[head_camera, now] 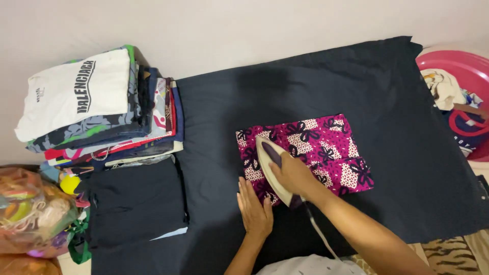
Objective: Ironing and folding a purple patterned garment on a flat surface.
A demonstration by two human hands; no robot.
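The right hand point(289, 173) gripped a white and purple iron point(271, 164), hiding its handle, on the magenta patterned cloth point(326, 145) lying centre on the dark sheet point(356, 81). The left hand point(254, 210) lay flat and released at the cloth's 7 o'clock corner. At 2 o'clock a pink basin point(458, 63) was cut off by the frame.

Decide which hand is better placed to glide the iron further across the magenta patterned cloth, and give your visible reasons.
Probably the right hand: it already grips the iron on the magenta cloth. The left hand lies flat at the cloth's near edge, empty, better suited to holding it steady.
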